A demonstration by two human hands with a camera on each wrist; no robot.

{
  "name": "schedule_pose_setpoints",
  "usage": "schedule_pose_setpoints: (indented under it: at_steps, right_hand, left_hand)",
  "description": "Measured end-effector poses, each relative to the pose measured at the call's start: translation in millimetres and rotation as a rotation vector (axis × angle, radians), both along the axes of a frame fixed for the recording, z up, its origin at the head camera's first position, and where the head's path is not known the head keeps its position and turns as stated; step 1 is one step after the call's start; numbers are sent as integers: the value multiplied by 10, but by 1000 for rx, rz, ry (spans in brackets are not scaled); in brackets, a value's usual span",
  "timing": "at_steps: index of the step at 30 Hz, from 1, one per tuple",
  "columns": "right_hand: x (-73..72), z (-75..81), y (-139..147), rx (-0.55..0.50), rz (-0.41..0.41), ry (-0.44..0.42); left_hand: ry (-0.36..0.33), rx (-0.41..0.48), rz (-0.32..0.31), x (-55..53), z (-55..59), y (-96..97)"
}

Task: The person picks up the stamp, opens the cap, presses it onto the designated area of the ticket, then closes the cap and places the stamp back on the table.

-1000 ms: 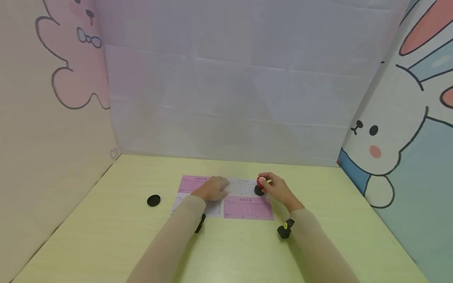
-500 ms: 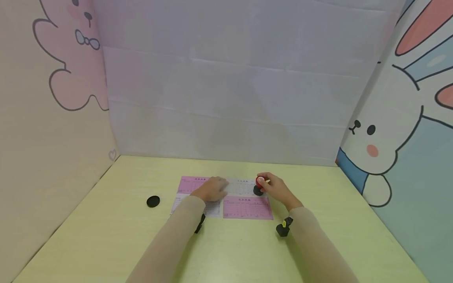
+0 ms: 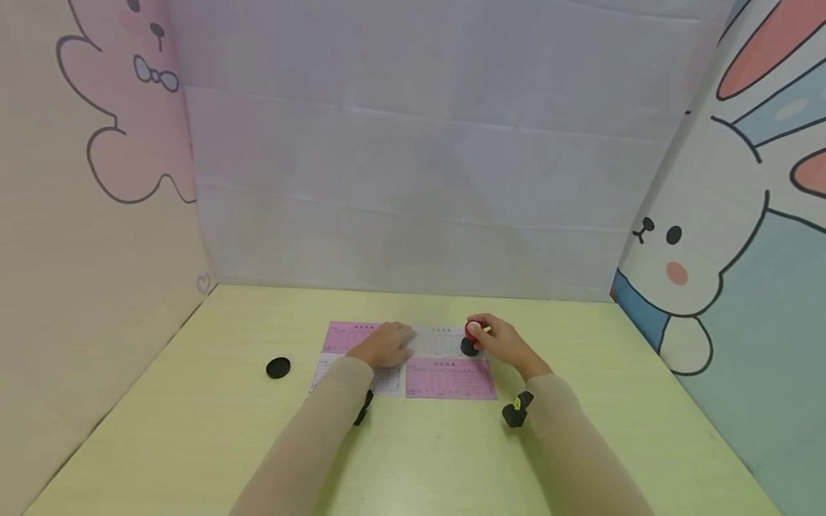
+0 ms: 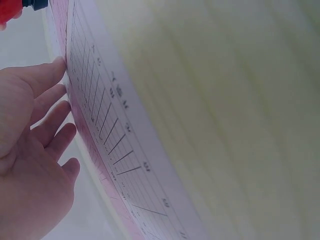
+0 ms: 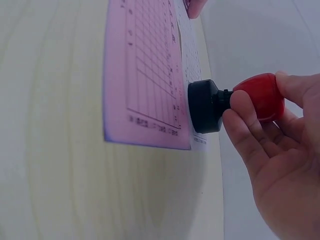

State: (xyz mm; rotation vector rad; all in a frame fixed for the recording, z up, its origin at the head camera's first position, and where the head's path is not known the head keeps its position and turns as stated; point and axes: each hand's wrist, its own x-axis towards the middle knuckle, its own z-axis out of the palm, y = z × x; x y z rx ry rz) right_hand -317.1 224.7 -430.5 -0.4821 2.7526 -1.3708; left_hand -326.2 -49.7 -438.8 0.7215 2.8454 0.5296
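Note:
My right hand (image 3: 506, 344) grips the red knob of a stamp (image 5: 260, 97). The stamp's round black base (image 5: 204, 106) stands on the far right white form (image 3: 439, 342). My left hand (image 3: 383, 345) lies with its fingers spread on the forms, near where the sheets meet, with fingertips (image 4: 59, 65) at the paper in the left wrist view. A pink form (image 3: 450, 378) lies in front of the stamped one. Another pink form (image 3: 342, 337) is at the back left, and a second white form (image 3: 325, 365) in front of it is partly hidden under my left arm.
A round black lid (image 3: 278, 368) lies on the pale wooden table (image 3: 439, 459), left of the forms. A white wall sheet (image 3: 413, 179) closes off the back. Cartoon-printed panels stand on both sides, the rabbit panel (image 3: 703, 265) on the right.
The head view has shifted slightly. Both hands keep their places, the right one still holding the stamp on the white form.

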Motion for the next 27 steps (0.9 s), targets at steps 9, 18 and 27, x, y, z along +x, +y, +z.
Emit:
schedule_pose_setpoints:
  at_steps: [9,18,27]
  right_hand:
    - [27,-23,-20,-6,-38,-22]
    - [5,-48,-12,-29,-42,-43]
    - [-1,-73,1,-80,-28,-58]
  left_hand:
    - [12,4,-5,-2,-15,-8]
    - [13,3,-9,3,17,-9]
    - [18,-23,-16,-40,-20,-12]
